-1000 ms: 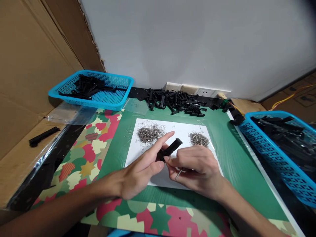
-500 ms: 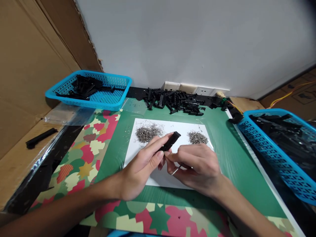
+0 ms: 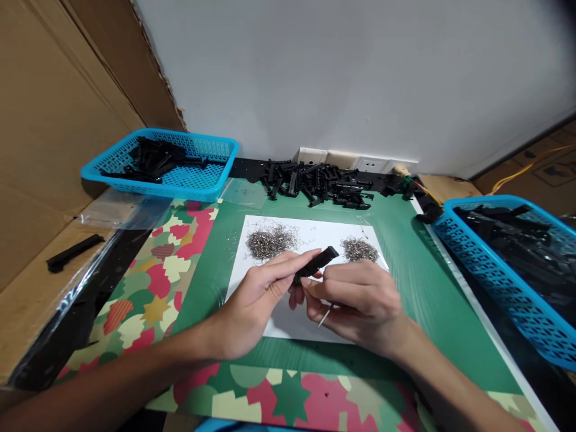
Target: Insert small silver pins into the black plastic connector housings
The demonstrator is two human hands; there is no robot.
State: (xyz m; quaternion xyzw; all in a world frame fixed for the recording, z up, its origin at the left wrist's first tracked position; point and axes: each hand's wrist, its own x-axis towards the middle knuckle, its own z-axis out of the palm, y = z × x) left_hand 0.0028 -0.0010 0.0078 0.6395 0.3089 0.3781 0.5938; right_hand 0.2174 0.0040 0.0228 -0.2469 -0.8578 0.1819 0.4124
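My left hand point(image 3: 263, 294) is closed around a black plastic part point(image 3: 321, 260), whose free end points up and to the right. My right hand point(image 3: 360, 300) is closed beside it, fingertips touching the part's lower side. A thin metal rod point(image 3: 324, 316) sticks out below the right fingers, held in that hand. Whether a small piece sits between the fingertips is too small to tell. Beneath both hands lies a white sheet point(image 3: 288, 327), with a larger pile of small metal pieces point(image 3: 270, 241) at left and a smaller pile point(image 3: 359, 249) at right.
Black parts point(image 3: 317, 183) are heaped behind the sheet, near wall sockets point(image 3: 371, 164). Blue baskets with black parts stand at the left point(image 3: 198, 191) and right point(image 3: 508, 303). A single black part point(image 3: 74, 252) lies far left on cardboard.
The black part has tilted lower toward the right, and my left thumb has shifted on it. The rod in my right hand has turned slightly steeper.
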